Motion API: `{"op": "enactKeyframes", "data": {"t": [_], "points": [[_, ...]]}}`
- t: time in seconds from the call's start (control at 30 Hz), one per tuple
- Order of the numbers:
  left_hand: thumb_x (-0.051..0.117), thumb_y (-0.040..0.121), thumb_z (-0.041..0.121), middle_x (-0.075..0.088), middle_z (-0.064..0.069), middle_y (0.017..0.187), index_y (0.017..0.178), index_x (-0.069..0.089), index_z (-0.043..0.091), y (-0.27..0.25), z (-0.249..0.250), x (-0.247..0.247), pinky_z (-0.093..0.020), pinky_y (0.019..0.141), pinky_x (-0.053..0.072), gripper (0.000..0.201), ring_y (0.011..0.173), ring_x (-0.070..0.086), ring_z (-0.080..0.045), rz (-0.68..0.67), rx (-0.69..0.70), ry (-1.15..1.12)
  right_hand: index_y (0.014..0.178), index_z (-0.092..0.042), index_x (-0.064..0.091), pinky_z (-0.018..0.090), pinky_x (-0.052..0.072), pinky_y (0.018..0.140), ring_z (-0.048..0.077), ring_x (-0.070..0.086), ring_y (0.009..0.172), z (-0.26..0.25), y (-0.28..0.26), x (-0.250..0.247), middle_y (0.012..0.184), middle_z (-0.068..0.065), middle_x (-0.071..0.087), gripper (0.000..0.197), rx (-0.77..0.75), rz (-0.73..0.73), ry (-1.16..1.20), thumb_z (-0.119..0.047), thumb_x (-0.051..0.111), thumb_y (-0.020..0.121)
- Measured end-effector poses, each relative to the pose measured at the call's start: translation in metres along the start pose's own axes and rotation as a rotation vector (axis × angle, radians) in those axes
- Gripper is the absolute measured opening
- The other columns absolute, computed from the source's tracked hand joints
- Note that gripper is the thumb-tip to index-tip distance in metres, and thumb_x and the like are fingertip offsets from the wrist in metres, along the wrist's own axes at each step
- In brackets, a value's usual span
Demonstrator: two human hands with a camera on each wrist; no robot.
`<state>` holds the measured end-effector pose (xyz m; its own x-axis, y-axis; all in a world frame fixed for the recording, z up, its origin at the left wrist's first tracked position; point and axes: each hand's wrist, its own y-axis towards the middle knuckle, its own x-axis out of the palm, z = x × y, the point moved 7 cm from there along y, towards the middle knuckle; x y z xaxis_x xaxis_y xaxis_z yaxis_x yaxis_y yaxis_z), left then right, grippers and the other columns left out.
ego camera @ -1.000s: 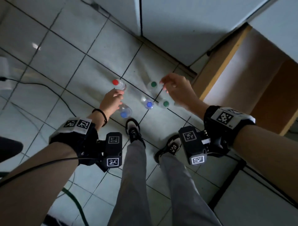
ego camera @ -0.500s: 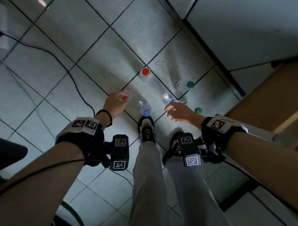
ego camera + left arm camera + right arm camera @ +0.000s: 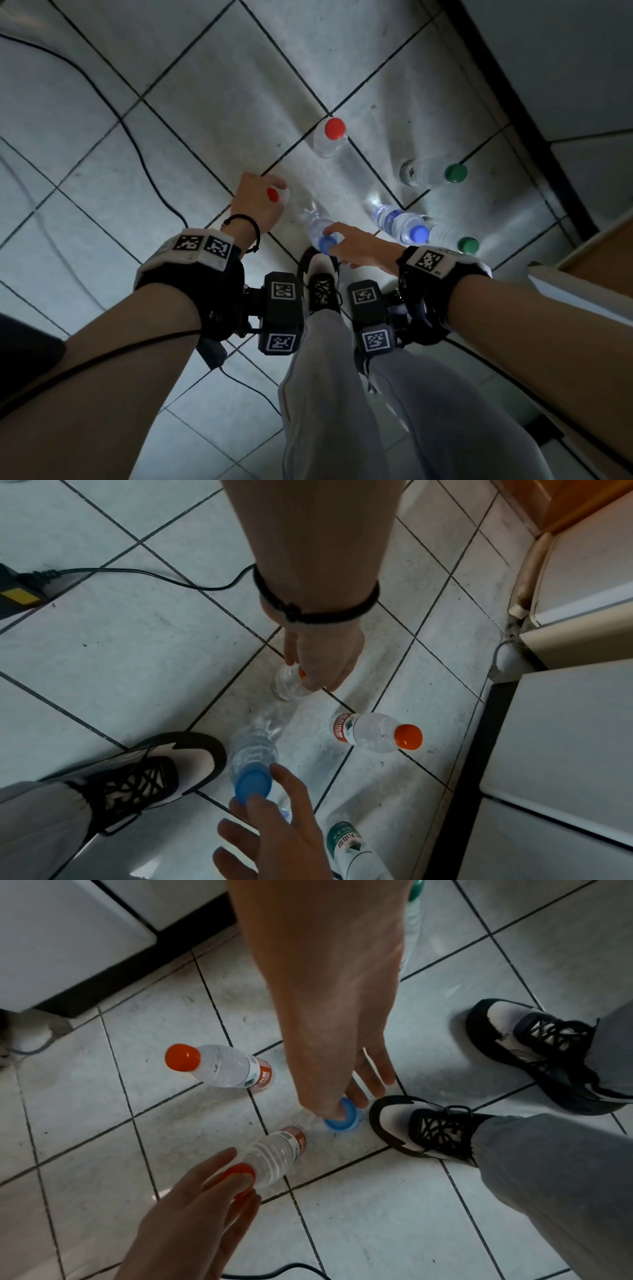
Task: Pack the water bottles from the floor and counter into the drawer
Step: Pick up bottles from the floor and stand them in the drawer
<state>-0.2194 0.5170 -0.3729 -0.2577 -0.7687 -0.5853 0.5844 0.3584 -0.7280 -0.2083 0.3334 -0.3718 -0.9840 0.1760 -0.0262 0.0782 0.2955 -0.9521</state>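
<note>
Several clear water bottles stand on the tiled floor. My left hand [image 3: 263, 205] reaches down and pinches the cap of a red-capped bottle [image 3: 286, 685]. Its fingers close around that cap [image 3: 240, 1176]. My right hand [image 3: 342, 241] pinches the cap of a blue-capped bottle [image 3: 318, 228] just in front of my left shoe, thumb and forefinger on the cap [image 3: 344, 1118]. Free-standing are a second red-capped bottle [image 3: 330, 137], a second blue-capped bottle [image 3: 400, 224] and two green-capped bottles [image 3: 431, 173] [image 3: 459, 241].
My two black-and-white shoes [image 3: 421, 1129] [image 3: 534, 1047] stand right by the bottles. A black cable [image 3: 144, 161] runs over the tiles at the left. White cabinet fronts [image 3: 565, 750] with a dark plinth line the right side, and a wooden edge [image 3: 603, 253] shows at the far right.
My right hand has swung left from the second blue-capped bottle to the blue-capped bottle by my shoe and taken its cap. My left hand stays on the red cap. The view has dropped closer.
</note>
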Motion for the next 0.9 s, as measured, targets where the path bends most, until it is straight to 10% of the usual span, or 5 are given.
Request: {"op": "enactKeyframes", "data": {"t": [0.3,0.7,0.9], "points": [[0.073,0.075,0.009,0.051,-0.012,0.124,0.105,0.069,0.013,0.008,-0.018,0.007,-0.027,0.089,0.044,0.031,0.110,0.056,-0.028,0.022,-0.027,0.016,0.099,-0.024,0.048,0.029,0.048,0.064,0.020,0.053,0.065,0.005,0.019,0.004,0.089,0.009,0.056,0.015,-0.051,0.009,0.008,-0.013,0.047,0.089],[0.072,0.073,0.008,0.063,-0.003,0.090,0.085,0.071,0.011,-0.066,0.008,-0.036,-0.030,0.082,0.049,0.013,0.092,0.060,-0.023,-0.142,0.016,0.116,0.085,-0.028,0.054,0.034,0.051,0.085,0.025,0.058,0.098,-0.030,-0.064,-0.014,0.106,0.007,0.062,0.013,-0.200,0.055,-0.392,-0.026,0.064,0.078],[0.073,0.069,0.009,0.057,0.012,0.066,0.072,0.067,0.012,-0.141,0.073,-0.085,-0.022,0.069,0.045,0.007,0.078,0.063,-0.020,-0.113,0.103,0.128,0.098,-0.018,0.067,0.017,0.033,0.057,0.013,0.047,0.083,-0.054,-0.185,-0.047,0.087,-0.006,0.052,0.016,-0.266,0.117,-0.485,-0.017,0.063,0.083]]}}
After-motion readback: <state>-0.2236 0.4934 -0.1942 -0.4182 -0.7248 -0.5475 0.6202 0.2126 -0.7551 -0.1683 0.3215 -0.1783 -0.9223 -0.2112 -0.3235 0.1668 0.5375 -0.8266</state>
